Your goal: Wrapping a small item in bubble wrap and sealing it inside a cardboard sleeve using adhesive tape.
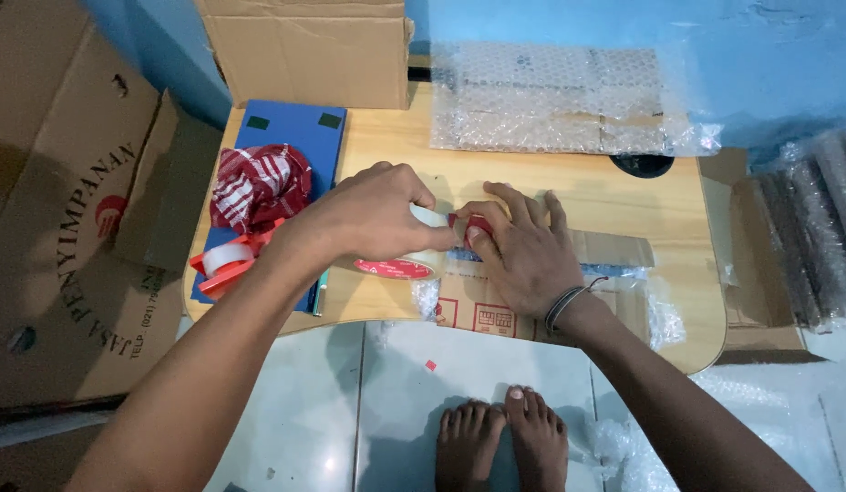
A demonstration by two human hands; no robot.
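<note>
Bare feet (500, 437) stand on the floor below the low wooden table (624, 196), where a flat cardboard parcel (551, 273) lies at the near edge. Left hand (377, 214) clamps its fingers round a tape roll (414, 260) at the parcel's left end, while the right hand (523, 246) presses flat with fingers together on the tape end. If that pressing hand slips, I judge the tape could wrinkle or stick crooked.
</note>
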